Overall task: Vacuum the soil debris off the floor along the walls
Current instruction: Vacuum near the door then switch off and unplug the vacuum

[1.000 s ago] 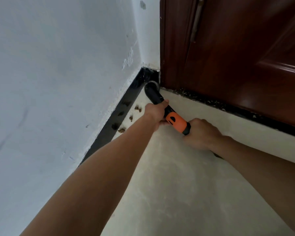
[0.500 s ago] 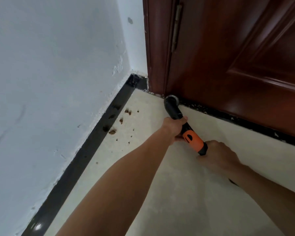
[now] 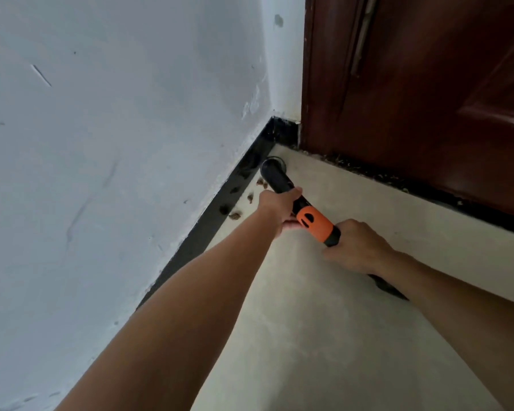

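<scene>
Both hands hold the vacuum (image 3: 313,222): the left hand (image 3: 279,206) curls round the black tube ahead of the orange band, and the right hand (image 3: 358,247) grips the rear end just behind that band. On the far left the white wall (image 3: 116,143) meets the floor (image 3: 309,321) at a black baseboard (image 3: 208,221), and the soil (image 3: 235,215) lies in a few brown clumps on the floor just beside that baseboard, near the corner. Half a second ago the nozzle (image 3: 272,169) was off to the right, against the strip under the door (image 3: 413,114); now it has swung left and sits by the baseboard close to the corner, at the far end of the line of clumps, with the farthest clump touching or nearly touching the tube. The clumps look much as they did a second ago, so none of this patch seems picked up yet. That puts the pass along the left wall at its start, and the likely need is to draw the nozzle nearward along the baseboard over each clump. Dark shapes in the glossy baseboard appear to be reflections of the clumps, not more soil. To the right, small specks lie along the dark strip under the door, so that edge probably wants another pass too.
</scene>
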